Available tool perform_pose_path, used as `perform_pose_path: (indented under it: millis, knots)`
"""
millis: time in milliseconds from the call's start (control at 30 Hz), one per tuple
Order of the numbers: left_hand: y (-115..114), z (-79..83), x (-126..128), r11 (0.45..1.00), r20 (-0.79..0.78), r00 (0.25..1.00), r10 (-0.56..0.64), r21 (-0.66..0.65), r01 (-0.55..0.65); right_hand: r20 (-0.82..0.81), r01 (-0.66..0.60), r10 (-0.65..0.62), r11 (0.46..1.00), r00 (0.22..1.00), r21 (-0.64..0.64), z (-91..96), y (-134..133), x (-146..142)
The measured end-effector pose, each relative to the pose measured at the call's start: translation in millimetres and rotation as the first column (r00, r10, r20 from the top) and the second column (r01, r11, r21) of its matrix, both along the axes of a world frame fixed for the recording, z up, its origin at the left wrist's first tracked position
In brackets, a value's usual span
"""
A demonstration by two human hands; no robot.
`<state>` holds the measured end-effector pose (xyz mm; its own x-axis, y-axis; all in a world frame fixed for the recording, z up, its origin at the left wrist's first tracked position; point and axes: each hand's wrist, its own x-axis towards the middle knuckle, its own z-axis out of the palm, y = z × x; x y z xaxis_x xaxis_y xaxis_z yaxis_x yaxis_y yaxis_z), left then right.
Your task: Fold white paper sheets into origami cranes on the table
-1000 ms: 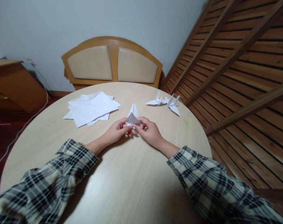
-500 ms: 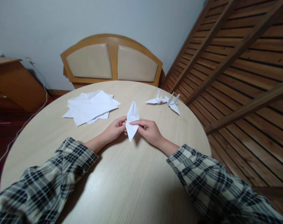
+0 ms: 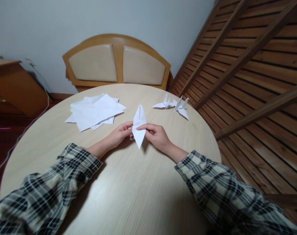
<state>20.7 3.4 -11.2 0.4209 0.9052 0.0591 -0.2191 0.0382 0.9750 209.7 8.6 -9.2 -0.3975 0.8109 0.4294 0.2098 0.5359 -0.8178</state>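
Note:
A white folded paper piece (image 3: 139, 120), shaped like a long diamond, lies on the round wooden table (image 3: 129, 195) at the middle. My left hand (image 3: 119, 135) pinches its left edge. From the other side my right hand (image 3: 156, 136) pinches the piece at its waist, forefinger laid across the top. Both sleeves are plaid.
A loose stack of white paper sheets (image 3: 94, 112) lies at the back left of the table. Two finished paper cranes (image 3: 174, 105) sit at the back right near the edge. A wooden chair (image 3: 117, 63) stands behind the table; slatted wooden frames (image 3: 248, 65) lean on the right.
The lower flap, folded up a second ago, has been brought down, so the piece now shows as a full diamond. Both hands stay at its waist.

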Motion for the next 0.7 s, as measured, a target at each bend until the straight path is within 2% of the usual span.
perform_pose_path:
  millis: [133,333,467,567,700]
  knots:
    - [0.4,-0.8,-0.8,0.999,0.013,0.999,-0.029,-0.024,0.03,0.014,0.006,-0.007,1.0,1.0,0.024,-0.1,1.5,1.0]
    - [0.5,2.2,2.3,0.995,0.048,0.999,0.017,-0.095,-0.013,0.066,0.017,-0.021,0.997,0.998,0.069,-0.9,3.9,1.6]
    - [1.8,3.0,3.8,0.992,0.077,0.997,-0.014,-0.12,0.023,0.11,0.015,-0.029,0.992,0.993,0.123,-1.8,4.6,2.2]
    - [2.5,2.0,3.7,0.997,0.04,0.999,0.024,-0.08,-0.02,0.131,-0.005,-0.016,0.987,0.991,0.158,-2.3,5.1,2.2]
    - [1.1,2.8,3.8,0.997,-0.098,0.992,0.077,0.031,-0.074,0.157,-0.006,-0.023,0.984,0.987,0.181,-2.7,5.1,2.0]
